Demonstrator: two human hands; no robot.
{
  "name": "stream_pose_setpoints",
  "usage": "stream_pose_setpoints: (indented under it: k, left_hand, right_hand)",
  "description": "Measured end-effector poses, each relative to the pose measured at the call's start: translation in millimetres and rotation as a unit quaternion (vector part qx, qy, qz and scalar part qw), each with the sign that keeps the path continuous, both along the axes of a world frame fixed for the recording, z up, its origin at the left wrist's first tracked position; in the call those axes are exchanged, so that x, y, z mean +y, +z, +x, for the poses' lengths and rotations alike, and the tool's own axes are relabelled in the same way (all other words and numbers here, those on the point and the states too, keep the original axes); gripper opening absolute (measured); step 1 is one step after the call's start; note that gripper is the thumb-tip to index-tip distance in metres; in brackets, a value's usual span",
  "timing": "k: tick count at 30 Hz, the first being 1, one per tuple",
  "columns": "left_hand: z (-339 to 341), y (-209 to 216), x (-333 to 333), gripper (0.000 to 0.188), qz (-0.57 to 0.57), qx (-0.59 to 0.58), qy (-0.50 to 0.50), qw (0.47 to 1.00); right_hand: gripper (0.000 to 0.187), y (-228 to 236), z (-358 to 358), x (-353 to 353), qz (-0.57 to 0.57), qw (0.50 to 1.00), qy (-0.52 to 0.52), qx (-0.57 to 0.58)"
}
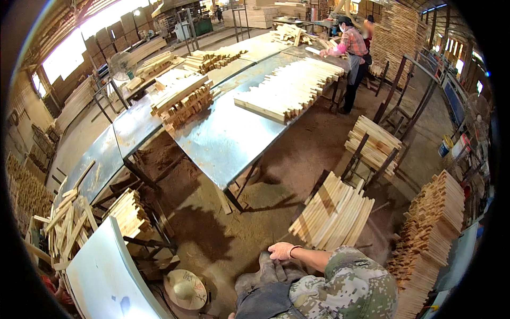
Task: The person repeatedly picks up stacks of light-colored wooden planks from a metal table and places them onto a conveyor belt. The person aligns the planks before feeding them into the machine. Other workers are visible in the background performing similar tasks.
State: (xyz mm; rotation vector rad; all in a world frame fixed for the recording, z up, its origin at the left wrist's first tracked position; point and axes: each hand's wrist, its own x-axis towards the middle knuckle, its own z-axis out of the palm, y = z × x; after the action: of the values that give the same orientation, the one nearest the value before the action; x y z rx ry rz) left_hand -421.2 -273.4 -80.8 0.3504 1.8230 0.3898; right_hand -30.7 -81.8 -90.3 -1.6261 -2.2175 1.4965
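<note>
My right hand (281, 250), in a light pinkish glove that leaves the fingertips bare, rests at the knee of my dark trousers (264, 268). The fingers extend loosely leftward over the cloth and hold no visible object. Of my left hand (231, 316) only a small patch shows at the lower edge, beside the dark apron (268, 300); its fingers are hidden. A stack of pale wood strips (333, 212) on a dark metal stand is nearest to my right hand, just beyond the forearm.
Wood strips (292, 87) cover part of a long metal-topped table (223, 151). A co-worker (353, 50) stands at its far end. A tall strip stack (433, 228) rises at right. At lower left are a pale panel (109, 276), a straw hat (185, 290) and loose offcuts (69, 223).
</note>
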Motion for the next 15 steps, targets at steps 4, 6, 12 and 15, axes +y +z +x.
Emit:
stream_pose_setpoints:
  k: [4, 6, 12, 15]
  left_hand:
    - [-6, -2, 74, 0.021, 0.004, 0.001, -0.014, 1.000]
    - [-7, -2, 112, 0.022, 0.000, -0.003, -0.018, 1.000]
    - [-31, -14, 211, 0.023, -0.019, -0.005, -0.019, 1.000]
    - [-35, -21, 264, 0.024, -0.044, -0.023, -0.020, 0.999]
  right_hand:
    - [0.053, 15, -16, 69, -0.034, 0.999, 0.006, -0.008]
    - [0.057, 10, -23, 88, -0.019, 0.999, -0.043, 0.023]
    - [0.051, 3, -16, 177, -0.061, 0.996, -0.057, 0.013]
    - [0.038, -53, 19, 206, 0.089, 0.973, 0.176, -0.118]
